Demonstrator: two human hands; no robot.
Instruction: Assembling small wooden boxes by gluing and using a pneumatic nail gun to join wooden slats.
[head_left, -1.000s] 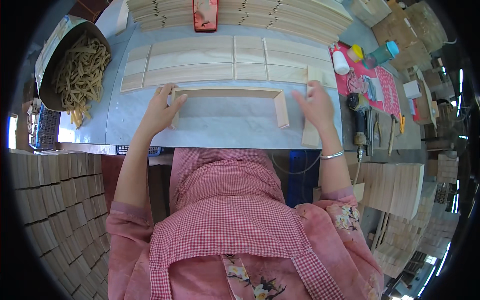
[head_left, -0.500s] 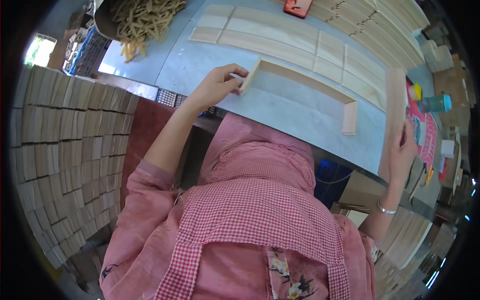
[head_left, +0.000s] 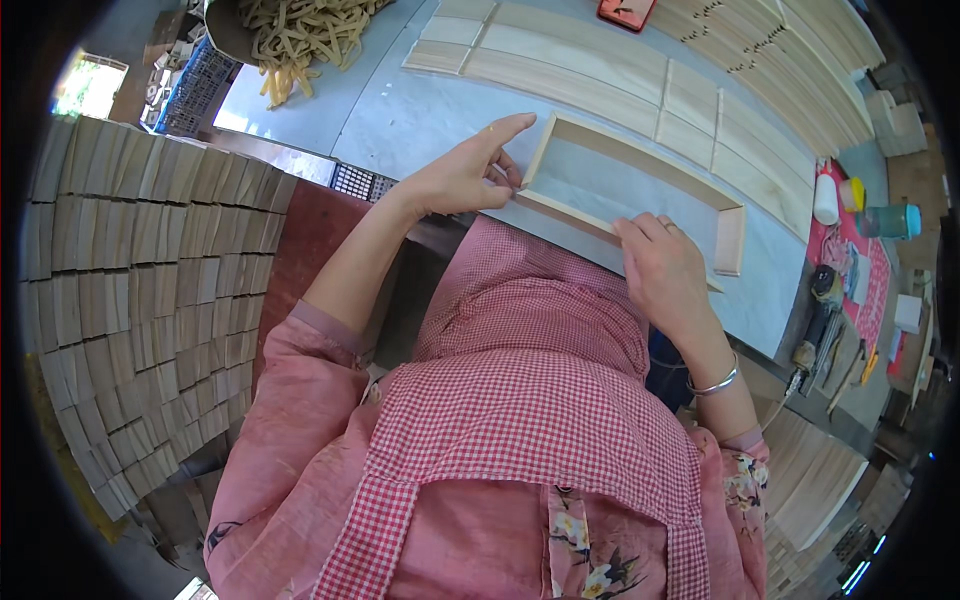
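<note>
On the table, a shallow rectangular wooden frame (head_left: 645, 160) of pale thin boards stands on edge. My left hand (head_left: 455, 180) is at its near left corner, one finger stretched out and the others bent against the wood. My right hand (head_left: 668, 270) grips a long wooden strip (head_left: 568, 212) from above. This strip lies along the frame's near side. Its left end meets the corner at my left fingers; its right end sticks out near the right short board, apparently a little apart from it.
Flat pale boards (head_left: 570, 70) lie in a row beyond the frame. Rubber-like strips (head_left: 305, 40) spill from a container at the far left. Stacked wood blocks (head_left: 150, 270) rise at left. A phone (head_left: 628, 12), a teal-lidded jar (head_left: 888, 221) and tools (head_left: 822, 320) lie farther off.
My right hand has brought the wooden strip from the table's right side to the frame's near side. My left hand stays at the corner with a finger now stretched out.
</note>
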